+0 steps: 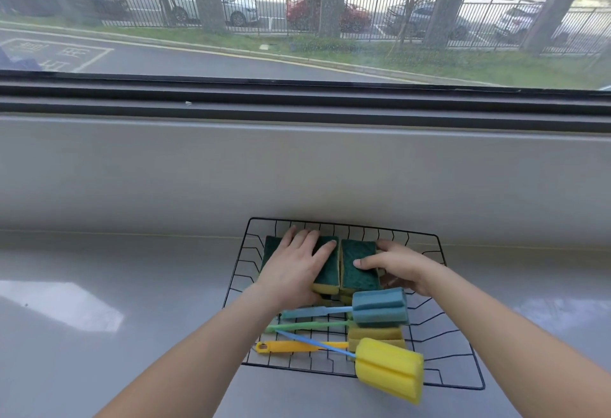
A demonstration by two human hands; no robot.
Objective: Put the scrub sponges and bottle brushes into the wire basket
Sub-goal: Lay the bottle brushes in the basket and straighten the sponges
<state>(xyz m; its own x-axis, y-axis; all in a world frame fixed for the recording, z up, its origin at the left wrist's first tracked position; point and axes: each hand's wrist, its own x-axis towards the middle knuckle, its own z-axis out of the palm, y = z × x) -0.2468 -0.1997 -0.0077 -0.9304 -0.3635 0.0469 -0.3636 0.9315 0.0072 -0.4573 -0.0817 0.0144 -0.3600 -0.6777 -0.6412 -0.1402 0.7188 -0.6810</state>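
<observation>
Seating scrub sponges (330, 280) in two stacks at back of wire basket (347, 226). Pressing down on left stack (325, 262) with left hand (294, 265), fingers straight and flat, nothing gripped. Gripping right stack (360, 274) with right hand (400, 269), thumb on green top, fingers curled round its right edge.

Judged best: level both stacks, snug together, then release slowly to avoid tipping.

Noted in front: blue bottle brush (380, 308) and yellow bottle brush (390, 369) lying across basket. Yellow head overhanging near rim, probably needs nudging inward. Grey worktop (132, 285) beneath, window (297, 21) behind.
</observation>
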